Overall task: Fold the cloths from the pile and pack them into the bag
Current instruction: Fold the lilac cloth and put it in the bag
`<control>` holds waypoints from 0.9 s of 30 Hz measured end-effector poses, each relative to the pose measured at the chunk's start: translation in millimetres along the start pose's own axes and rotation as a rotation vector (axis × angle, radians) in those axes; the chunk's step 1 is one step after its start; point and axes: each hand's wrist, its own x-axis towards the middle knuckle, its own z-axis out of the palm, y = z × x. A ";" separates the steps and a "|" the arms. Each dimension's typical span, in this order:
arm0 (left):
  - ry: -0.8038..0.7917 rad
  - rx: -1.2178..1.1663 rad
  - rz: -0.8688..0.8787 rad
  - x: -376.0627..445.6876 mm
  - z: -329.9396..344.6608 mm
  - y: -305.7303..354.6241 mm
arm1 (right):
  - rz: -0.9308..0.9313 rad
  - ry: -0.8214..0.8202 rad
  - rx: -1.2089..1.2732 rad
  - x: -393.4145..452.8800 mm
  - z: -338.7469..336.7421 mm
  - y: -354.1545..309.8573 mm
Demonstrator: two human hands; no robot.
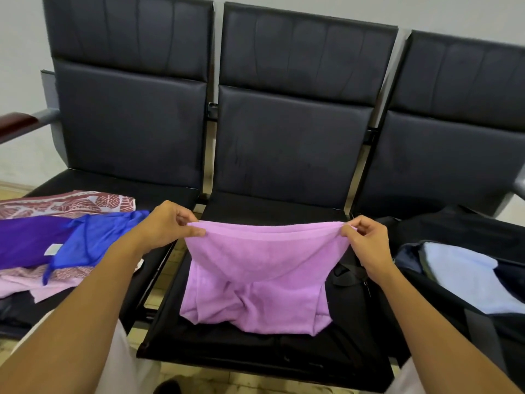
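Note:
A lilac towel [261,268] hangs over the middle seat, its lower part crumpled on the cushion. My left hand [167,226] pinches its top left corner and my right hand [366,240] pinches its top right corner, so the upper edge is stretched between them. On the left seat lies the pile of cloths [56,237]: a blue mesh piece, a purple cloth, a pink one and a red leaf-patterned one. A dark bag [466,231] stands open on the right seat with a folded light blue cloth [466,277] inside.
Three black padded seats [284,155] form a bench against a pale wall. A wooden armrest [17,123] juts out at the far left. A black bag strap [349,274] lies on the middle seat beside the towel. Tiled floor shows between the seats.

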 end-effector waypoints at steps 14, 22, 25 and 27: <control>0.582 0.054 0.167 15.9 14.3 27.3 | -0.135 0.172 -0.059 12.8 3.5 -5.5; 0.745 0.011 0.315 21.9 14.9 40.4 | -0.187 0.360 -0.101 17.4 12.6 -12.6; 0.771 -0.113 0.330 25.3 12.0 50.9 | -0.200 0.406 0.070 18.8 16.9 -25.9; 0.763 -0.146 0.328 26.7 9.6 60.1 | -0.194 0.406 0.217 21.8 19.1 -33.6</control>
